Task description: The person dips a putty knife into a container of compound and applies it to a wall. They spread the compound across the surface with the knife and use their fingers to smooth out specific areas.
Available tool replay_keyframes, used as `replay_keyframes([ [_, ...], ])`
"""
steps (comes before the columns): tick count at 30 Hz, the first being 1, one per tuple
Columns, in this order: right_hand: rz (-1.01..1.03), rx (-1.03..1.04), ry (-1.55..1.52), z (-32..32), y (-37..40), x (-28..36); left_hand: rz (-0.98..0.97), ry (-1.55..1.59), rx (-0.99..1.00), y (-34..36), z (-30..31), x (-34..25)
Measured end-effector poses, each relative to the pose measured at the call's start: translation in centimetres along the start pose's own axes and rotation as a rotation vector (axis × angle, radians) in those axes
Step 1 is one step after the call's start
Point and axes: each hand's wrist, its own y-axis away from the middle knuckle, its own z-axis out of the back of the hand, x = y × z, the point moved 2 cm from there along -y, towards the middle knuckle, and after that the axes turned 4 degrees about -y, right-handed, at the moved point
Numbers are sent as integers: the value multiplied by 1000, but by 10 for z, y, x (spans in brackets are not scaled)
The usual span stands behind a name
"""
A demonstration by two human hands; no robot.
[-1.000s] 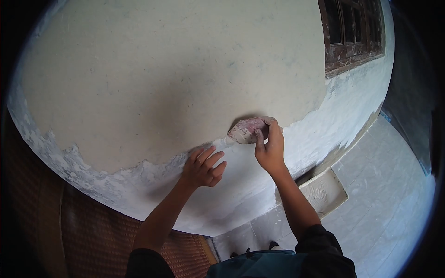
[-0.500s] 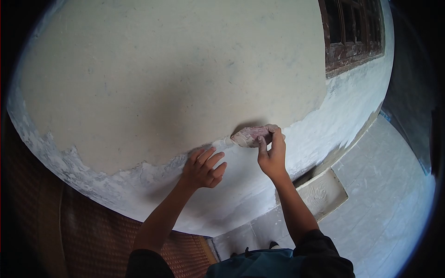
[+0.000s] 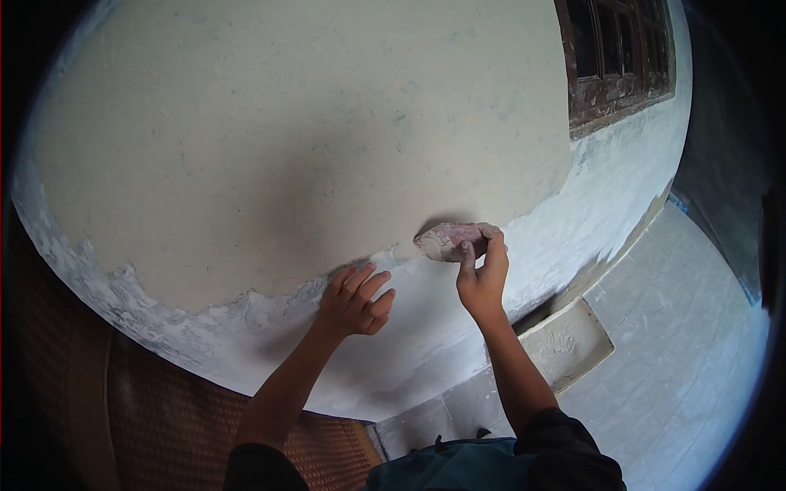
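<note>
My right hand (image 3: pixel 485 274) grips a pinkish scraper (image 3: pixel 446 242) smeared with pale putty, thumb on its near face. The scraper's blade lies at the lower border of the beige putty coat on the wall (image 3: pixel 246 147). To the left, my left hand (image 3: pixel 357 303) is held at the same border with its fingers apart and slightly bent, holding nothing. Below both hands the wall is whiter and rougher, and the coat's edge is ragged.
A shallow tray (image 3: pixel 566 344) of wet putty sits on the grey tiled floor (image 3: pixel 663 352) beside my right forearm. A brown-framed window (image 3: pixel 620 102) is set in the wall at upper right. Brown woven matting (image 3: pixel 180 409) covers the lower left.
My right hand and the scraper have shifted slightly to the right along the coat's border. The left hand has moved slightly left, staying near the wall.
</note>
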Motion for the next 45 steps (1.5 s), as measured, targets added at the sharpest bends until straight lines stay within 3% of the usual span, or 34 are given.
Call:
replay_keyframes([
  [2, -75, -181, -194, 8, -2, -6, 7, -14, -1, 0, -1, 0],
  [8, 132, 116, -10, -6, 5, 1, 10, 5, 11, 0, 1, -1],
  [10, -91, -66, -124, 0, -6, -7, -39, 18, 24, 1, 0, 1],
  [11, -143, -174, -316, 3, -7, -6, -38, 12, 21, 2, -1, 3],
  [12, -157, -180, -298, 6, -6, -9, -35, 3, 18, 3, -1, 2],
  [16, 76, 175, -17, -7, 6, 5, -26, 19, 29, 0, 0, 1],
  [19, -78, -54, -139, -2, -15, -2, -24, 15, 23, 1, 0, 1],
  [20, -110, -156, -306, 3, -19, 0, -22, 9, 20, 1, 0, 2],
  [22, -112, -70, -333, 6, -11, 1, -28, -6, 21, 2, -1, 1],
  [24, 63, 180, -63, -3, 4, 4, -22, 1, 17, 0, -2, 2],
  [26, 131, 238, 22, -8, 0, 2, -23, 13, 25, 2, 0, -1],
  [29, -100, -104, -193, 1, -20, -12, -19, 10, 24, 2, 0, 2],
  [30, -137, -122, -266, 6, -21, -8, -19, -3, 23, 2, 0, 1],
  [32, -51, 21, -241, 1, -10, -4, -19, -12, 21, 0, -2, 1],
  [34, 64, 156, -21, -7, -1, -4, -18, 3, 11, 0, -1, 1],
  [36, -95, 107, -113, -3, -9, -12, -16, 18, 27, 3, 0, -1],
  [38, -128, -123, -287, 3, -11, -25, -18, 21, 27, 2, -1, 3],
  [40, -172, -51, -327, 3, -3, -19, -23, -5, 44, 1, 0, 1],
  [41, -165, 90, -159, 0, 2, -14, -22, 3, 45, 0, -1, 0],
  [42, -45, 102, -98, -8, 5, -12, -17, 10, 38, 0, -2, 0],
  [44, -180, 74, -154, -2, 1, -14, -21, 16, 35, 2, 0, 1],
  [45, -211, -65, -230, 1, -1, -19, -22, 12, 38, 2, -1, 1],
])
